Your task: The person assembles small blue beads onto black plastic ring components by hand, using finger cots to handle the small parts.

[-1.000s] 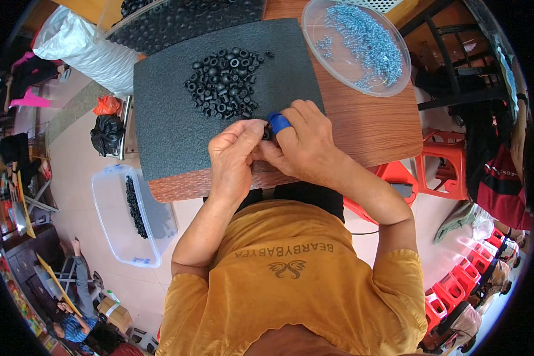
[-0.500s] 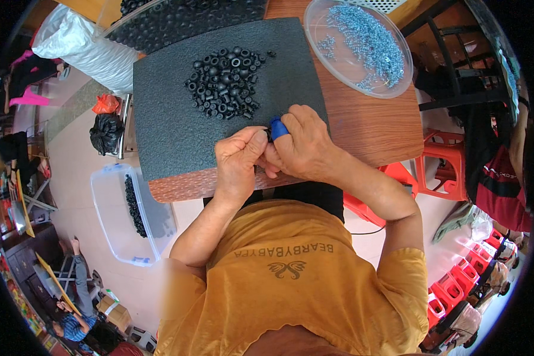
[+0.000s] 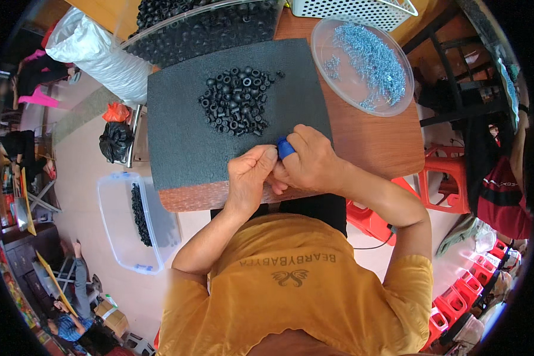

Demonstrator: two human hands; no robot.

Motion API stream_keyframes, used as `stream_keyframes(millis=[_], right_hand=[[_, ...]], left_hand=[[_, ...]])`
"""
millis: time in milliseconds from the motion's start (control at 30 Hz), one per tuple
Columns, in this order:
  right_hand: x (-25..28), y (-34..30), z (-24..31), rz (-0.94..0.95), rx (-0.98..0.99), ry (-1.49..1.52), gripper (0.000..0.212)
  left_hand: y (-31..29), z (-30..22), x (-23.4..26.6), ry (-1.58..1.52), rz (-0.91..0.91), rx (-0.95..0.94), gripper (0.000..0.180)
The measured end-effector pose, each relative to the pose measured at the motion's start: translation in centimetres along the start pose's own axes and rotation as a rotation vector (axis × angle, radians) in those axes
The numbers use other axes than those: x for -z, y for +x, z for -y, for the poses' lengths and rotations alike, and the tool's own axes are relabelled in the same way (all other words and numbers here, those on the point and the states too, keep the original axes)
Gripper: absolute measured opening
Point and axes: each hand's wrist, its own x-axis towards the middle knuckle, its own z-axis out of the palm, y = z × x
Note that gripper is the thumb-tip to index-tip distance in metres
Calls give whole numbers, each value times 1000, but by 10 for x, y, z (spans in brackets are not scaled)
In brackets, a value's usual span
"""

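My left hand (image 3: 250, 177) and my right hand (image 3: 312, 161) meet over the near edge of a dark grey textured mat (image 3: 181, 133). Both are closed, with thumbs and fingertips pinched close together; whatever sits between them is too small and covered to make out. A blue band or cover (image 3: 286, 148) shows at the fingers of my right hand, beside the left thumb tip. Just beyond the hands, a pile of small black round plastic or rubber parts (image 3: 237, 101) lies on the mat, some of them ring-shaped.
Right of the mat, a round clear tray (image 3: 321, 74) holds small bluish metallic pieces on the wooden table (image 3: 377, 139). Behind stand a clear bin of black parts (image 3: 219, 35) and a white perforated basket (image 3: 362, 13). A clear plastic box (image 3: 110, 231) sits on the floor at left; red stools (image 3: 442, 178) stand at right.
The whole view has shifted, so the table and hands appear lower and slightly to the right. Both hands stay pinched together; the dark bit seen between the fingertips is now mostly hidden.
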Motion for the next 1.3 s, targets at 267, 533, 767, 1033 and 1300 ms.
stream_keyframes(millis=[267, 533, 767, 1033, 1300], right_hand=[[48, 38, -66, -115, -201, -327, 32], [98, 101, -231, -118, -626, -608, 32], [41, 113, -212, -72, -534, -511, 28], [81, 16, -142, 198, -684, -235, 18], [58, -12, -137, 255, -458, -107, 12]], left_hand=[[-1, -23, 27, 280, -270, -368, 22], [38, -58, 37, 961, -304, -781, 17], [75, -67, 28, 1457, -195, -1116, 24], [99, -65, 9, 1785, 55, -1130, 16], [102, -61, 5, 1846, 129, -1179, 12]])
